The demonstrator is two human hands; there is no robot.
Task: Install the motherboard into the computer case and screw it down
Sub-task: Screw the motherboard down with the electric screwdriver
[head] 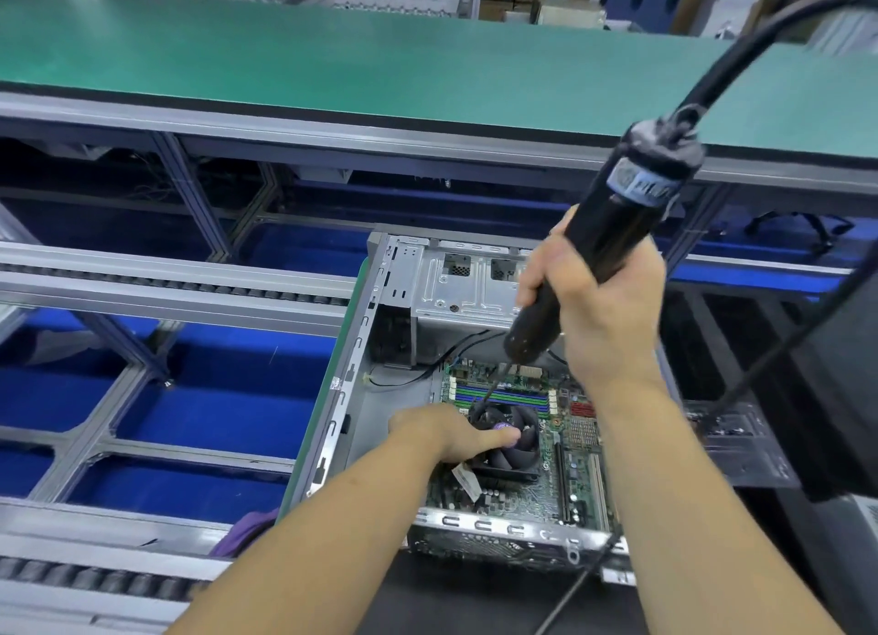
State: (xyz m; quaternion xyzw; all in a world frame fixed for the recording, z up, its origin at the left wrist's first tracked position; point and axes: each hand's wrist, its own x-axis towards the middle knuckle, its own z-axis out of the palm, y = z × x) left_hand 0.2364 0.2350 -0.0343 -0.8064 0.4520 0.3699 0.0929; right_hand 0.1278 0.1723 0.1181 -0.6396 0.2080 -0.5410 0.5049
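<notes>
The right hand (603, 302) had its fingers curled tight round the black barrel of an electric screwdriver (603, 254), held tilted, its thick cable (760, 40) rising off toward the upper right. The bit (491, 390) slanted down and to the left, its tip reaching the board near the far-left corner of the cooler fan (510, 437); whether it sat in a screw head could not be told, since the tip was too small and partly hidden.

The left hand (451, 432) lay on the fan, thumb stretched flat across its top. Its other fingers were tucked down on the fan's left side, and whether they pinched a screw or only steadied the bit could not be told.

The motherboard (537, 473) lay flat inside the open computer case (380, 302), toward the case's near-right corner, just behind the slotted near wall. The case itself rested on its side at the near edge of the conveyor line (166, 278).

The slant looked like the main hazard: driven at that angle, the bit could cam out and skid across the board, scoring traces or the memory slots (499, 394), or cross-thread the screw. Fingers that close to the tip could be nicked, and the cable's pull might drag the tool off line.
</notes>
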